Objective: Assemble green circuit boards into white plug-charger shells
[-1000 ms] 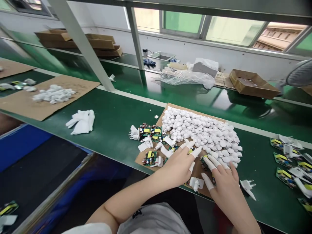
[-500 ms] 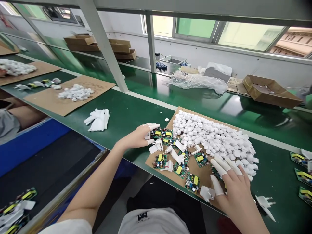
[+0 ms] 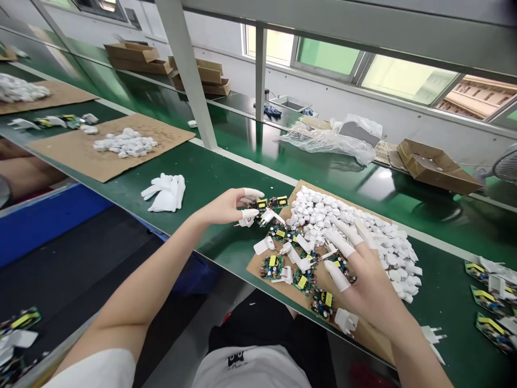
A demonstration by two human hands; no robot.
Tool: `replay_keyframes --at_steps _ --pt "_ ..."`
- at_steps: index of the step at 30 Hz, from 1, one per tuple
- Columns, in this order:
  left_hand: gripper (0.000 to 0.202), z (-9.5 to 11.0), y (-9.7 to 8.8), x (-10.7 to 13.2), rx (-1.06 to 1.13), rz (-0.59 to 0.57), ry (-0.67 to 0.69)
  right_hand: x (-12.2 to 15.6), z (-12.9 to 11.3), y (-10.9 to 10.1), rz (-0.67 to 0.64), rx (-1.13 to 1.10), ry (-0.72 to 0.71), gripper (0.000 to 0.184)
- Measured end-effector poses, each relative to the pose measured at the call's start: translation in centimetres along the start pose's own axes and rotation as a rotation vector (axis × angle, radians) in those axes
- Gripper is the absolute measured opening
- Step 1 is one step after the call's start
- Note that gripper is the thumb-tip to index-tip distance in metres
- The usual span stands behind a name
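Your left hand [image 3: 226, 207] pinches circuit board [image 3: 264, 207] with white plug, left of cardboard sheet [image 3: 363, 337]. Your right hand [image 3: 363, 275], fingers spread, hovers over white caps [image 3: 363, 226].

The desk [image 3: 210, 178] had a glossy green surface that mirrored the windows; the sheet [image 3: 363, 334] under the matt white plastic caps [image 3: 363, 231] was rough brown cardboard, and the far bag [image 3: 323, 141] was thin, shiny, crinkled plastic film
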State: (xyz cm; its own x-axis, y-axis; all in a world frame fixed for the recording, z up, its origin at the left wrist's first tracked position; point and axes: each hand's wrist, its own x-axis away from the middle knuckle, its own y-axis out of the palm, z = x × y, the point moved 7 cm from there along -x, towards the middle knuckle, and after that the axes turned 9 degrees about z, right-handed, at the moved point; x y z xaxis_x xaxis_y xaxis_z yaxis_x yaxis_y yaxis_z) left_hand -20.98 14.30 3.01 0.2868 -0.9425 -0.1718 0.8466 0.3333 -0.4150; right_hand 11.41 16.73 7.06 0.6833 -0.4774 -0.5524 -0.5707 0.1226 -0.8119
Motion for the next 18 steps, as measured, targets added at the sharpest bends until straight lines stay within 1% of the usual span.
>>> replay_keyframes --at_steps 2,4,6,7,9,10,11,12,13,15,16,17,18 --pt "0.058 1.0 -0.1 0.9 0.161 0.002 -0.076 -1.8 -0.2 1.0 -0.011 -0.115 0.037 0.061" --pt "0.052 2.0 0.7 2.2 0.335 -0.048 -0.194 -3.5 -0.6 2.1 -0.033 -0.259 0.093 0.071" --pt "0.047 2.6 1.9 3.6 0.458 -0.111 -0.304 -4.8 -1.3 3.3 -0.102 -0.446 0.145 0.075" --pt "0.045 2.8 2.3 4.2 0.491 -0.137 -0.342 -5.3 -1.7 4.0 -0.141 -0.537 0.175 0.071" --pt "0.040 2.6 2.8 5.3 0.528 -0.141 -0.394 -6.0 -2.2 4.9 -0.183 -0.691 0.255 0.055" --pt "0.042 2.3 2.9 5.8 0.559 -0.135 -0.418 -6.2 -2.3 5.3 -0.189 -0.760 0.309 0.046" --pt "0.049 1.9 3.0 6.3 0.610 -0.120 -0.438 -6.2 -2.2 5.7 -0.189 -0.826 0.375 0.039" --pt "0.060 1.5 3.1 6.9 0.682 -0.097 -0.451 -6.1 -2.0 6.1 -0.185 -0.889 0.451 0.035" --pt "0.071 1.1 3.3 7.4 0.768 -0.080 -0.451 -5.9 -1.7 6.6 -0.180 -0.942 0.535 0.035" --pt "0.085 0.6 3.8 8.5 0.913 -0.029 -0.391 -5.2 -1.2 7.4 -0.171 -1.005 0.692 0.042" --pt "0.086 0.5 4.2 9.1 0.944 -0.003 -0.343 -4.8 -1.1 7.8 -0.170 -1.021 0.741 0.044" --pt "0.086 0.3 4.7 9.6 0.941 0.024 -0.297 -4.6 -1.2 8.0 -0.160 -1.034 0.752 0.044" --pt "0.085 0.1 5.2 10.1 0.907 0.047 -0.253 -4.4 -1.4 8.2 -0.150 -1.043 0.731 0.042"
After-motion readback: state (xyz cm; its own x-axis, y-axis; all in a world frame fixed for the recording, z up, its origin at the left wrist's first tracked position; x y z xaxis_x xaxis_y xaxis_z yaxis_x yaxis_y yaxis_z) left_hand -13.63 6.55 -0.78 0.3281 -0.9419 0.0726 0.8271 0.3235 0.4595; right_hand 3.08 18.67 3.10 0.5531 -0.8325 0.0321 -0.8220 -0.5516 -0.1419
